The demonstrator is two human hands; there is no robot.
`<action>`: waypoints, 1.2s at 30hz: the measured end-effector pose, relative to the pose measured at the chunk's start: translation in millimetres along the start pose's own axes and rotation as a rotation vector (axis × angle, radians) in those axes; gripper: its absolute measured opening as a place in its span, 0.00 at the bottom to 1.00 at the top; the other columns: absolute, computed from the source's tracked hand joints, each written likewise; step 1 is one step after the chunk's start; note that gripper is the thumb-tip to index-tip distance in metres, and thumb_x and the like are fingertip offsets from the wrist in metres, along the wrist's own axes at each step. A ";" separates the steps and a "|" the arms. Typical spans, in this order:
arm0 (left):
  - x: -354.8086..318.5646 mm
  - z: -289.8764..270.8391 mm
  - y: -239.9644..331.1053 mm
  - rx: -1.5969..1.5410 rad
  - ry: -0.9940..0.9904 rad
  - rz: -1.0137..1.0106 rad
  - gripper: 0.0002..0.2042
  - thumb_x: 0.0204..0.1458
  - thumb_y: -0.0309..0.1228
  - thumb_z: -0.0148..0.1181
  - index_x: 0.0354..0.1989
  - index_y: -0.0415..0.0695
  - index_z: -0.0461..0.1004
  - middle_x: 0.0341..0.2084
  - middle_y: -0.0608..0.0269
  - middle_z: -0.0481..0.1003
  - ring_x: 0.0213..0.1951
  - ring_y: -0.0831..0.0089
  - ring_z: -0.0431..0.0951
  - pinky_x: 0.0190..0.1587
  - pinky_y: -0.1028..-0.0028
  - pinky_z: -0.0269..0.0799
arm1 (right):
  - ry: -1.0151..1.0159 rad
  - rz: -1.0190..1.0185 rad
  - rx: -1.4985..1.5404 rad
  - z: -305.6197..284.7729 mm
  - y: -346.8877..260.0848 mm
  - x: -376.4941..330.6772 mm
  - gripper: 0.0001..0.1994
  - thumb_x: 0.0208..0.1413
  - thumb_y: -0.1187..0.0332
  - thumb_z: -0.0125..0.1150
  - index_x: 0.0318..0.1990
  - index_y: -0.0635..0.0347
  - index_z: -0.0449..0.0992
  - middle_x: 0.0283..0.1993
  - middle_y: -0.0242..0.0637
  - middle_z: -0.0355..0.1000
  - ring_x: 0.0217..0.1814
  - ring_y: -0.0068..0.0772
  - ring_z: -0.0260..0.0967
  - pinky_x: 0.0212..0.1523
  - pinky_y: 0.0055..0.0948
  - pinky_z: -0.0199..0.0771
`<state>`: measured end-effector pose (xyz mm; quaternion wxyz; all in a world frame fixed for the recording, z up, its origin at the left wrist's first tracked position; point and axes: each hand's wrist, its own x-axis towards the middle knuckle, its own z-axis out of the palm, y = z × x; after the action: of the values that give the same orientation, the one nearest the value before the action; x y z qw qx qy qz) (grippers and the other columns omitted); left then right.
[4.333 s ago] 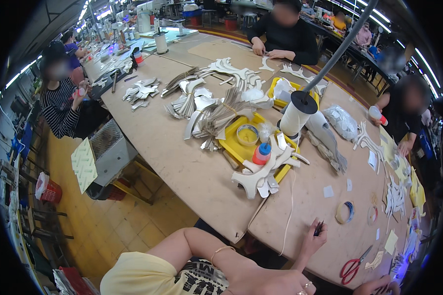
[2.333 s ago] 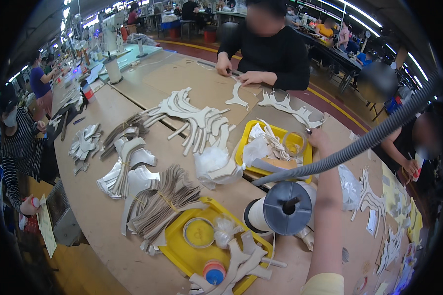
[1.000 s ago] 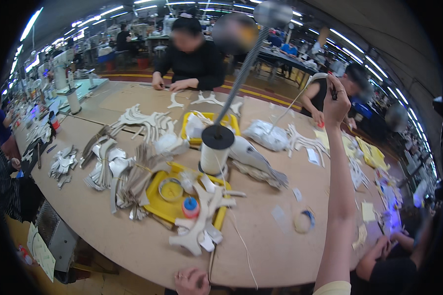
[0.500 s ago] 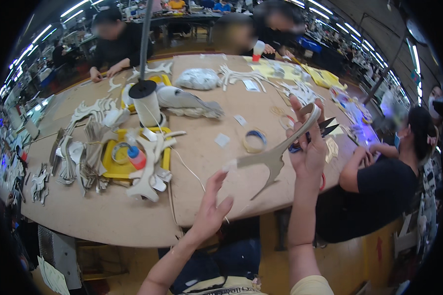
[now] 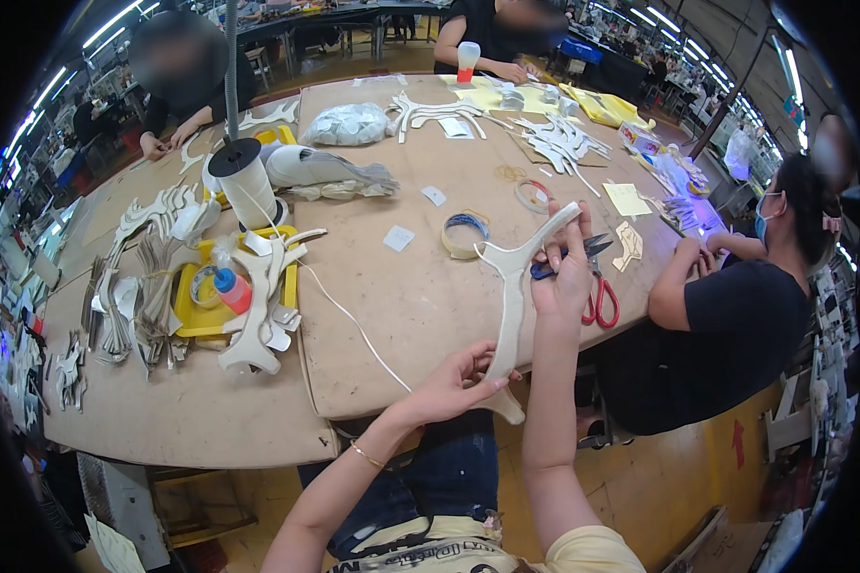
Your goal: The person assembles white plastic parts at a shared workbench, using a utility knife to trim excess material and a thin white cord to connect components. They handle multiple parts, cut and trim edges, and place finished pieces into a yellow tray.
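Observation:
A cream, flat, forked piece (image 5: 513,296) stands slanted before me, with thin curved arms at its top and a wider lower end. My left hand (image 5: 459,384) pinches it near the lower end, thumb on one side and fingers on the other. Up at its far tip, the fingers of my right hand (image 5: 566,277) hold one arm. That same hand also keeps a pair of blue-handled snips (image 5: 597,245), dark blades pointing right; the palm hides part of their handles. Red-handled scissors (image 5: 606,304) lie on the table just right of my right wrist.
Tape rolls (image 5: 464,236), a white thread cone (image 5: 247,186) and a yellow tray (image 5: 201,320) with a red-and-blue bottle (image 5: 231,289) stand on the table (image 5: 373,306). Stacked cream pieces (image 5: 158,286) lie left. A co-worker (image 5: 736,277) sits at right; others work across the table.
My left hand has moved right and closed on the lower end of the forked piece. The piece has swung more upright. My right hand has shifted left, still with the snips.

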<state>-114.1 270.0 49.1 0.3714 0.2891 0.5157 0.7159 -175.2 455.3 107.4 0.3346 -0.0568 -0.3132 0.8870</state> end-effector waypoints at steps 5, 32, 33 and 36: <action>2.3 -21.2 8.5 0.235 0.054 -0.054 0.22 0.59 0.22 0.53 0.63 0.39 0.64 0.40 0.67 0.76 0.42 0.82 0.73 0.49 0.77 0.70 | 0.057 0.014 -0.024 -34.0 -9.2 11.2 0.15 0.66 0.67 0.52 0.59 0.46 0.69 0.53 0.39 0.75 0.17 0.09 0.48 0.24 0.15 0.56; -41.9 -89.0 -2.8 1.566 0.653 -0.091 0.32 0.57 0.41 0.58 0.68 0.43 0.56 0.67 0.46 0.55 0.70 0.49 0.52 0.70 0.52 0.42 | -0.305 -0.630 -1.662 -106.9 54.5 -111.9 0.23 0.43 0.72 0.67 0.51 0.47 0.80 0.54 0.33 0.74 0.39 0.30 0.74 0.37 0.30 0.65; -38.8 -92.3 -2.2 1.567 0.647 -0.087 0.32 0.57 0.41 0.58 0.67 0.43 0.57 0.67 0.46 0.56 0.70 0.49 0.53 0.70 0.52 0.42 | -0.363 -0.691 -1.695 -101.8 57.5 -113.7 0.23 0.43 0.70 0.68 0.52 0.46 0.80 0.55 0.32 0.74 0.39 0.28 0.74 0.35 0.29 0.63; -33.0 -95.7 0.3 1.514 0.666 -0.054 0.28 0.56 0.40 0.58 0.64 0.45 0.62 0.65 0.46 0.59 0.68 0.50 0.56 0.69 0.54 0.46 | -0.435 -0.580 -1.767 -91.2 50.7 -112.1 0.23 0.46 0.63 0.68 0.55 0.43 0.78 0.62 0.35 0.70 0.38 0.26 0.74 0.33 0.29 0.60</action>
<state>-172.1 192.4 19.5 -0.0789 0.2216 0.9481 0.2138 -88.9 402.6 -7.7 0.3121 -0.0431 -0.9271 0.2032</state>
